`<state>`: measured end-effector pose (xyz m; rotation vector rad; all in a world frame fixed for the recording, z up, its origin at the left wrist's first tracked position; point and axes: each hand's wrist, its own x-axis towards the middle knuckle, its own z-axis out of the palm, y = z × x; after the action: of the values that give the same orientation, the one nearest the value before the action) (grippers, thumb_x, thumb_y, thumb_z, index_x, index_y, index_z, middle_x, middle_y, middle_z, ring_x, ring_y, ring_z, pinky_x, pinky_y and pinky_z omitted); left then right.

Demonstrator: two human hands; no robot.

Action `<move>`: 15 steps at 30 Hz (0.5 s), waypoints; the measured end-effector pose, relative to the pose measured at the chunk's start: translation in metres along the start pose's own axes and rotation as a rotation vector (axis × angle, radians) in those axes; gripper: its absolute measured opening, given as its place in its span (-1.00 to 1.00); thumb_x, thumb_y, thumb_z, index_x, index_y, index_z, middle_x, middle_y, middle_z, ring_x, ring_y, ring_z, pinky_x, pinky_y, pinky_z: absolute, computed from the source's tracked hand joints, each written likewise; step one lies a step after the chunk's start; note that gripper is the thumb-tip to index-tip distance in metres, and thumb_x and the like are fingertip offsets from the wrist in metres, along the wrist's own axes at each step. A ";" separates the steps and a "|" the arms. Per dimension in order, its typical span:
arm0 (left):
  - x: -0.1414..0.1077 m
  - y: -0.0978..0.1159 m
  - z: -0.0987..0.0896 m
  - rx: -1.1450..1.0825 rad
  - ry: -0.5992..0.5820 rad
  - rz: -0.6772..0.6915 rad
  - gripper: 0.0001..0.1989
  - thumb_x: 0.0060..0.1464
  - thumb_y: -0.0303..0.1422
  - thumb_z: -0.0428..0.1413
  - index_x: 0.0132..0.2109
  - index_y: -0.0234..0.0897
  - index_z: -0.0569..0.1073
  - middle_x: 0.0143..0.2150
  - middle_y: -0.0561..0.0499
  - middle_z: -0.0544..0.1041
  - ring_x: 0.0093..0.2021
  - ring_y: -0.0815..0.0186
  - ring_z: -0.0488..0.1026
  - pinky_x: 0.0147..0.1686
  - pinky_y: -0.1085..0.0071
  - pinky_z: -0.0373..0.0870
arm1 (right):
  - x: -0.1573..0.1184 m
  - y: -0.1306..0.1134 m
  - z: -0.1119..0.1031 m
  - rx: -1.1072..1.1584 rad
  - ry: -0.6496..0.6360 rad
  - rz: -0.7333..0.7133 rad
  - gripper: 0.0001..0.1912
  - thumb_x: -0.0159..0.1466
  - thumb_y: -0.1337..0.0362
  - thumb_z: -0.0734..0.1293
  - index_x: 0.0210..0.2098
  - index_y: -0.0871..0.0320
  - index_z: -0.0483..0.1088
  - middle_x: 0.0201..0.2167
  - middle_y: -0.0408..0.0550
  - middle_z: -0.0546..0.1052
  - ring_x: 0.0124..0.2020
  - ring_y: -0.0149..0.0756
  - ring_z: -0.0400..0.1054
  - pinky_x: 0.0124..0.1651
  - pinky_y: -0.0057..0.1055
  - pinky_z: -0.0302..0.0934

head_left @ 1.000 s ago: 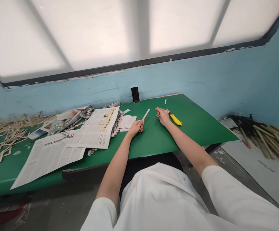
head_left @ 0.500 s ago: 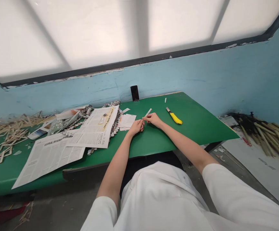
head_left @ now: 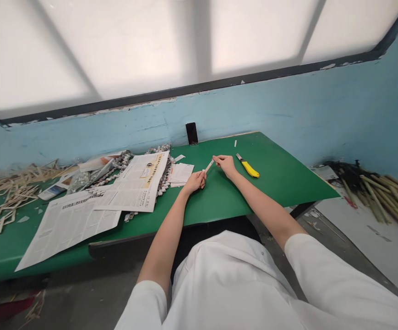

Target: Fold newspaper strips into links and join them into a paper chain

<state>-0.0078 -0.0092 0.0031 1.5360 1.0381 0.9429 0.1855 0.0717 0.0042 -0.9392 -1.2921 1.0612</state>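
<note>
over the green table [head_left: 281, 183], left hand's [head_left: 194, 182] grip closed on a strip [head_left: 209, 166], lower end hidden.

On the table [head_left: 277, 188], the knife [head_left: 250, 170] lies right of the grip, between the left hand [head_left: 195, 181] and right hand [head_left: 225, 164]. Beyond it, the phone [head_left: 192, 134] stands by the wall [head_left: 253, 107]. Left lie paper pieces [head_left: 181, 173], then newspapers [head_left: 133, 185]; farther left, sticks [head_left: 9, 204].

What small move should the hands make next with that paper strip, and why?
I'd probably slide the right hand along the paper strip toward the left hand, smoothing it: the left hand grips its near end, the right fingertips are at its far end, and the yellow knife lies aside.
</note>
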 end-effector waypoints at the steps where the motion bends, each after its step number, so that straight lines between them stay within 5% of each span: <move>1: 0.000 0.000 0.000 -0.005 0.000 -0.002 -0.57 0.33 0.03 0.01 -0.33 -0.22 0.30 -0.71 0.19 0.23 -0.71 0.41 0.23 -0.60 0.49 0.18 | 0.000 0.001 0.001 0.002 0.016 0.004 -0.42 0.01 -0.28 0.50 -0.55 0.16 0.48 -0.64 -0.13 0.35 -0.59 -0.39 0.08 -0.51 -0.35 0.00; 5: -0.001 -0.001 -0.001 -0.034 -0.014 0.002 -0.57 0.33 0.04 0.02 -0.33 -0.22 0.30 -0.70 0.20 0.24 -0.71 0.42 0.23 -0.60 0.50 0.16 | -0.003 0.002 0.007 0.073 0.002 0.025 -0.39 0.07 -0.32 0.44 -0.44 0.16 0.53 -0.63 -0.15 0.32 -0.60 -0.40 0.07 -0.52 -0.37 0.01; 12: 0.000 -0.004 -0.003 -0.098 -0.007 0.019 -0.61 0.35 -0.01 0.01 -0.30 -0.22 0.28 -0.71 0.21 0.22 -0.71 0.41 0.22 -0.61 0.48 0.14 | -0.020 -0.004 0.020 0.052 -0.380 0.031 -0.44 0.11 -0.22 0.48 -0.31 0.21 0.62 -0.62 -0.17 0.38 -0.58 -0.43 0.13 -0.48 -0.41 0.04; 15: 0.000 -0.005 -0.003 -0.127 0.013 0.020 -0.61 0.34 -0.01 0.03 -0.30 -0.21 0.28 -0.71 0.22 0.21 -0.71 0.41 0.23 -0.61 0.48 0.13 | -0.027 -0.004 0.026 -0.059 -0.406 -0.047 -0.48 0.18 -0.19 0.43 -0.39 0.20 0.61 -0.63 -0.15 0.41 -0.57 -0.39 0.19 -0.45 -0.41 0.08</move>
<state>-0.0112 -0.0072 -0.0012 1.4392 0.9548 1.0149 0.1602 0.0440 0.0029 -0.7537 -1.6773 1.2230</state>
